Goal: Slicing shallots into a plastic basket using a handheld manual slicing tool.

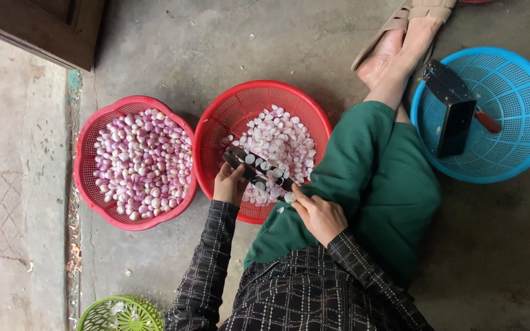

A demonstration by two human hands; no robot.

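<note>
She sits on the floor, left hand (228, 184) clamped on the dark slicer (257, 169) to steady it over the middle red basket (216, 132), right hand (320, 214) pinching a shallot (290, 197) at its near end. Peeled shallots fill the basket at nine o'clock (87, 147); at two o'clock a blue basket (522, 147) holds a dark box (452, 107).

Both hands (274, 199) on a dark slicer (257, 169) over red basket (216, 122).
</note>
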